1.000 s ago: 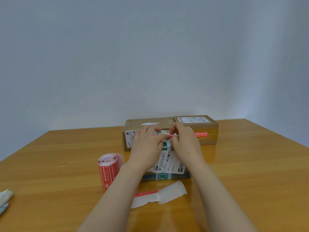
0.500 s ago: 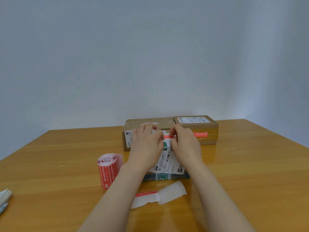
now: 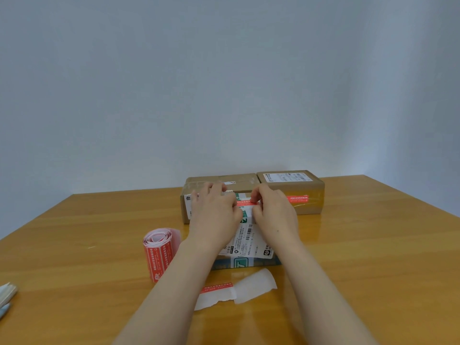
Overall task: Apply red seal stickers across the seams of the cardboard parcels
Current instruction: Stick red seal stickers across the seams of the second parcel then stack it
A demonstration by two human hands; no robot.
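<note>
Both hands are bunched up over the far end of the closest box, the one with the big white shipping label on top and green-and-white tape on its front. A red sticker runs between them across that box's far top edge. The left hand has its fingers curled down and pinches the sticker's left end. The right hand pinches the right end between thumb and fingertips. Only the short middle bit of the strip shows, so I can't tell if it's fully stuck down.

Behind it, two cardboard boxes sit side by side, touching, at the back of the wooden table. The left brown box has clear tape on top and a white label on its front, mostly hidden by the left hand. The right brown box has a white label on top and another red seal stuck flat on its front face.

The sticker roll stands on end just left of the closest box, beside the left forearm. Between the forearms lie a couple of white backing papers, and one carries an unused red strip. Some pale objects poke in at the far left edge, too cut off to identify.
</note>
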